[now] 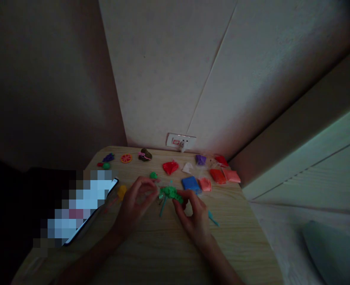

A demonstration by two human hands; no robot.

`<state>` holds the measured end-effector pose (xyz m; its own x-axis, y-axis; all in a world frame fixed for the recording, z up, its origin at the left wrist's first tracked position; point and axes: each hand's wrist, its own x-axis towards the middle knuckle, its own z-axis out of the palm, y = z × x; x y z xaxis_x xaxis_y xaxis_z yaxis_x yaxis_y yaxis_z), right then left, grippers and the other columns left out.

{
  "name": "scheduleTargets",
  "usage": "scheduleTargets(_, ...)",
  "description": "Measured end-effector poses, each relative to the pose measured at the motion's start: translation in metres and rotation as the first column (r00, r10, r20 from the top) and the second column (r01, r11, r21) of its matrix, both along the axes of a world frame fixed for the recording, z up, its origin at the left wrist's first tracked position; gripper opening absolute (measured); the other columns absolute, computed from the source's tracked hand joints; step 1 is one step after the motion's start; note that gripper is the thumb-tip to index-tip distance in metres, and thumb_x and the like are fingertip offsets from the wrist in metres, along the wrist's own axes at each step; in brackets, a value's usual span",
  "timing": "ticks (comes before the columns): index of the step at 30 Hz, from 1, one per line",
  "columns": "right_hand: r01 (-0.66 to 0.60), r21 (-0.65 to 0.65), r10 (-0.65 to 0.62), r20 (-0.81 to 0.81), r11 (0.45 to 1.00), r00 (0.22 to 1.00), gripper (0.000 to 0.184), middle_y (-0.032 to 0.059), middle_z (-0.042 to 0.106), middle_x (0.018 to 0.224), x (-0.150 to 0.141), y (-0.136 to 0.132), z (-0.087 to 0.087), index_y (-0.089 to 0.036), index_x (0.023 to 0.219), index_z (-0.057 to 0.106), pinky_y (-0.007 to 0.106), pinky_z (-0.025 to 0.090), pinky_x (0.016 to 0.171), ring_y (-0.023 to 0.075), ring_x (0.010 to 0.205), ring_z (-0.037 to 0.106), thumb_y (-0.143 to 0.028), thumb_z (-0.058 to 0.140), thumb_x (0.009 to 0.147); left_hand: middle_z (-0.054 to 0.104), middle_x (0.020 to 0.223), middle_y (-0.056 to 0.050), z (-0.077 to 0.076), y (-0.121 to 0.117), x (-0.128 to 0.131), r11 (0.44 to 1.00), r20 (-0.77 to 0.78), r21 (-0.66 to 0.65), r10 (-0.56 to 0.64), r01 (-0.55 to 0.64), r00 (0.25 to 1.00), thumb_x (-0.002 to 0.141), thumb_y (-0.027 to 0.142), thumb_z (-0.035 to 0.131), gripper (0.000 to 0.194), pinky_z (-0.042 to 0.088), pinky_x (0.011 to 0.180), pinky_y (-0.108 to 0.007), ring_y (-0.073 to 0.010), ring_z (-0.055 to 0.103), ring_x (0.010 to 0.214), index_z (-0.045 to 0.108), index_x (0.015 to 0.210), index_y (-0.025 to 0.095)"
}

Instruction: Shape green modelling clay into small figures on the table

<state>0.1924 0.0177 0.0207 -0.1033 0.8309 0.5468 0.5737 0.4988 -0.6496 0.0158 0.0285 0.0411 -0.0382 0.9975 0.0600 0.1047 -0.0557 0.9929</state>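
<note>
Green piece with blurred detail

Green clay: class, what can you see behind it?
A teal stick shows just below the green clay, with the table around; whatever the clay covers cannot be seen.

A wood-grain table carries a blue packet, red packet and citrus-slice shape.

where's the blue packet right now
In the head view, the blue packet lies on the table a little right of centre, just beyond the right hand and immediately left of the nearer pink packet.
</note>
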Motion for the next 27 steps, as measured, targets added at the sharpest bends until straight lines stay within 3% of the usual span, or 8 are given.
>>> scheduleTargets(3,0.033,0.008,-0.032,-0.021,0.999,0.999,0.006,-0.0048,0.052,0.060,-0.0004,-0.0003,0.0002,-0.021,0.091,0.057,0.023,0.044,0.051,0.0114,0.052,0.052,-0.021,0.055,0.085,0.066,0.097,-0.003,0.0020,0.0020,0.0011,0.999,0.031,-0.045,0.016,-0.014,0.999,0.076,0.030,0.066,0.018,0.049,0.082,-0.030,-0.0204,0.066,0.092,0.056,0.087,0.021)
scheduleTargets(10,-0.003,0.079,0.007,-0.048,0.997,0.999,0.017,-0.0037,0.056,0.064,0.0008,-0.0027,0.0037,-0.022,0.100,0.056,0.023,0.045,0.052,0.0118,0.052,0.053,-0.017,0.055,0.084,0.067,0.109,-0.006,0.0023,0.0019,0.0009,0.996,-0.014,-0.088,-0.018,0.017,1.000,0.079,0.036,0.064,0.024,0.050,0.086,-0.032,-0.0227,0.067,0.097,0.058,0.098,0.022)
scheduleTargets(15,-0.104,0.088,0.094,0.111,0.991,0.989,0.024,-0.0004,0.060,0.069,0.0027,-0.0010,0.0030,-0.025,0.109,0.062,0.026,0.045,0.056,0.0148,0.060,0.056,-0.016,0.054,0.088,0.066,0.118,-0.007,0.0015,0.0005,0.0008,0.995,-0.028,-0.099,-0.029,0.026,0.999,0.079,0.035,0.065,0.028,0.050,0.089,-0.035,-0.0232,0.067,0.097,0.059,0.104,0.023)
scheduleTargets(21,-0.104,0.094,0.080,0.227,0.990,0.971,0.027,0.0017,0.059,0.068,0.0044,0.0019,0.0006,-0.025,0.114,0.064,0.028,0.045,0.057,0.0162,0.062,0.056,-0.018,0.050,0.092,0.068,0.116,-0.006,0.0038,0.0010,0.0005,0.996,0.004,-0.083,-0.030,0.030,1.000,0.078,0.029,0.066,0.022,0.049,0.090,-0.034,-0.0226,0.065,0.101,0.059,0.098,0.023)
scheduleTargets(27,-0.033,0.110,0.025,0.074,0.993,0.997,0.023,-0.0010,0.056,0.065,0.0066,0.0008,0.0043,-0.023,0.110,0.063,0.026,0.044,0.055,0.0137,0.057,0.052,-0.017,0.050,0.091,0.066,0.115,-0.008,-0.0006,0.0024,-0.0015,0.997,0.007,-0.058,-0.058,0.058,0.998,0.082,0.034,0.061,0.025,0.050,0.087,-0.034,-0.0214,0.067,0.095,0.056,0.103,0.020)
